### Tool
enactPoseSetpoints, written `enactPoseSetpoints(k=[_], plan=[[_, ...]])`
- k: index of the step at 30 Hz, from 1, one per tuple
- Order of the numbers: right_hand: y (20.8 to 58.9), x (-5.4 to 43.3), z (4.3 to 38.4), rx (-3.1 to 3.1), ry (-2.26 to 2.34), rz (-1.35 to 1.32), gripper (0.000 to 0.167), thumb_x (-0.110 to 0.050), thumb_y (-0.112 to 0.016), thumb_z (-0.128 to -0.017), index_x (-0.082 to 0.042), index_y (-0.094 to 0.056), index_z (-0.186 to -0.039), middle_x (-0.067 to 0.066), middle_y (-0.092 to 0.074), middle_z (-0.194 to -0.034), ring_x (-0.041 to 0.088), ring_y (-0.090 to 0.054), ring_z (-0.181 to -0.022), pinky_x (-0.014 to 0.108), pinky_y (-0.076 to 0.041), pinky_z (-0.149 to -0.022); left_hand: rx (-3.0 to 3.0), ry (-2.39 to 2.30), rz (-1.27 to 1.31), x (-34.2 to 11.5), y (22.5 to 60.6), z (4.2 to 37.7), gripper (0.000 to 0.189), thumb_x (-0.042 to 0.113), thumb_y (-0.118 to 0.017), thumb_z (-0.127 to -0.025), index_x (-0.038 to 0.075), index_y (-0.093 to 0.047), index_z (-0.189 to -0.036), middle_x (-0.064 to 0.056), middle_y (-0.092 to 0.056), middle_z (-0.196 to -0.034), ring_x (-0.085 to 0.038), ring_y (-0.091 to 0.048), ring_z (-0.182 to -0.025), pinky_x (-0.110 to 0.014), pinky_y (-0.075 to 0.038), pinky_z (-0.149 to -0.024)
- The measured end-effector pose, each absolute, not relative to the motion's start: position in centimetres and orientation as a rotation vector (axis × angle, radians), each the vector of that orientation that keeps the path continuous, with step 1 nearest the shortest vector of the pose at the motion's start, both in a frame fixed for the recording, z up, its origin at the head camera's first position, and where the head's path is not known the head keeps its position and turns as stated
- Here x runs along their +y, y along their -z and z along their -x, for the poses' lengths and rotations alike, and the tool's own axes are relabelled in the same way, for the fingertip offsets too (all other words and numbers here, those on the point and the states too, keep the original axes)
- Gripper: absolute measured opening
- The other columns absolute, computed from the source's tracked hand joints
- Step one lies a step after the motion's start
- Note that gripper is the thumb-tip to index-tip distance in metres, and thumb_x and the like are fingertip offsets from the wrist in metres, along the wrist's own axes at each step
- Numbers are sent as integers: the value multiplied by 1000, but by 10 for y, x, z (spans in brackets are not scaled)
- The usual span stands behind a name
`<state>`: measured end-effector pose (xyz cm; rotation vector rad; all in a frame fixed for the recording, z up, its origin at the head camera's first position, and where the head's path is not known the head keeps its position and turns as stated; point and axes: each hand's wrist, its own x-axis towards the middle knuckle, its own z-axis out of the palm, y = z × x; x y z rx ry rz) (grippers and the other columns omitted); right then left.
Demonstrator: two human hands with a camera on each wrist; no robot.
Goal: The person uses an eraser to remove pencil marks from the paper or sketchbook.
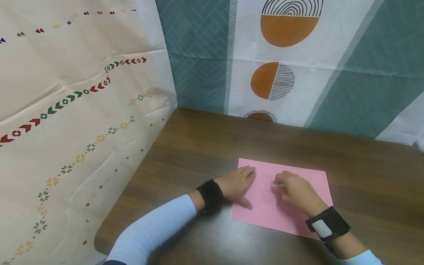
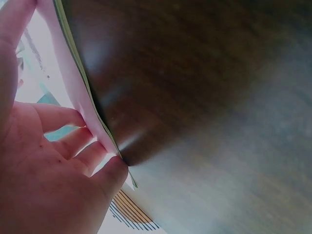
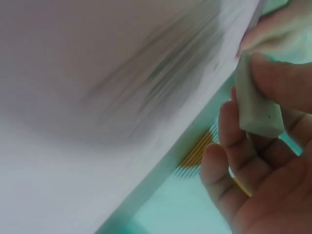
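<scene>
On the table lies a pink sheet of paper (image 1: 261, 213), its edge looking layered in the left wrist view. My left hand (image 1: 236, 184) rests on the sheet's left edge, fingers stretched out and thumb spread lower down. A small white block eraser (image 3: 258, 109) is pinched between the thumb and fingers of my right hand (image 1: 296, 189), right over the middle of the paper. Grey streaks (image 3: 170, 73) show on the paper in the right wrist view, and faint marks appear between the hands in the head view.
The brown wooden table (image 1: 195, 147) extends around the paper. A cream patterned cloth (image 1: 82, 110) hangs along the left side. Behind the table's far edge hangs a teal and white curtain (image 1: 198, 73) with orange half circles. Each wrist wears a black band (image 1: 210, 192).
</scene>
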<state>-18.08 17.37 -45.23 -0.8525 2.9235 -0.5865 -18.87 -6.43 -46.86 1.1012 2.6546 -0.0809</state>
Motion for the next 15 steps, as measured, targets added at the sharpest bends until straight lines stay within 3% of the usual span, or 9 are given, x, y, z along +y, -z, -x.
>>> enactPoseSetpoints(k=[6,15], plan=[[465,144,180,2904,516,1022,23,-1,-84,-75,-11,-72,-91,-4,-59,-79,15,-59,-73,39,-58,-74,2659,85,-1143,-59,471,190,112,75,-65,-81,-1,-30,-157,-17,-26,-163,-28,-22,-150,-33,-17,-121],[467,151,180,2985,303,968,31,-5,-90,-71,-5,-70,-95,2,-54,-73,18,-54,-64,38,-57,-64,2661,122,-1121,-57,465,190,112,74,-65,-82,-1,-28,-157,-17,-24,-163,-28,-21,-151,-32,-14,-121]])
